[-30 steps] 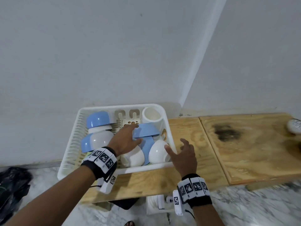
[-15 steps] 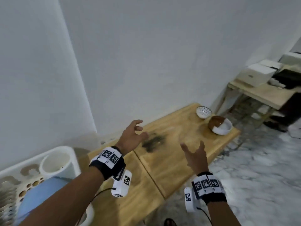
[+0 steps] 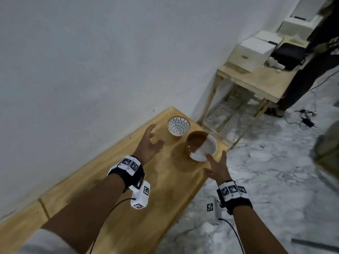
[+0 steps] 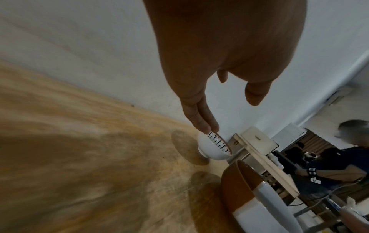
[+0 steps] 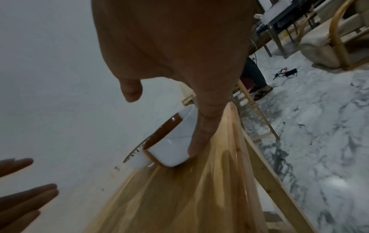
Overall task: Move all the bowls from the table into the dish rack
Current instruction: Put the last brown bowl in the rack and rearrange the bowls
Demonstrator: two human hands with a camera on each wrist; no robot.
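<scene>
Head view: two bowls stand at the far end of the wooden table [image 3: 128, 189]. The patterned bowl [image 3: 178, 127], white with dark radial dashes, sits by the wall; the brown-and-white bowl [image 3: 201, 147] is just beside it. Left hand [image 3: 149, 146] and right hand [image 3: 217, 169] hover nearby, fingers spread, holding nothing.

Left wrist view: fingers [image 4: 201, 119] reach toward the patterned bowl's rim; contact unclear.

Right wrist view: one finger [image 5: 201, 134] overlaps the brown-and-white bowl's white side; contact unclear.

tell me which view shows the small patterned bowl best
The head view: the patterned bowl shows whole from above, upright on the table. The left wrist view catches it side-on, its rim partly behind a fingertip; the right wrist view shows only a sliver behind the brown and white bowl.
</scene>
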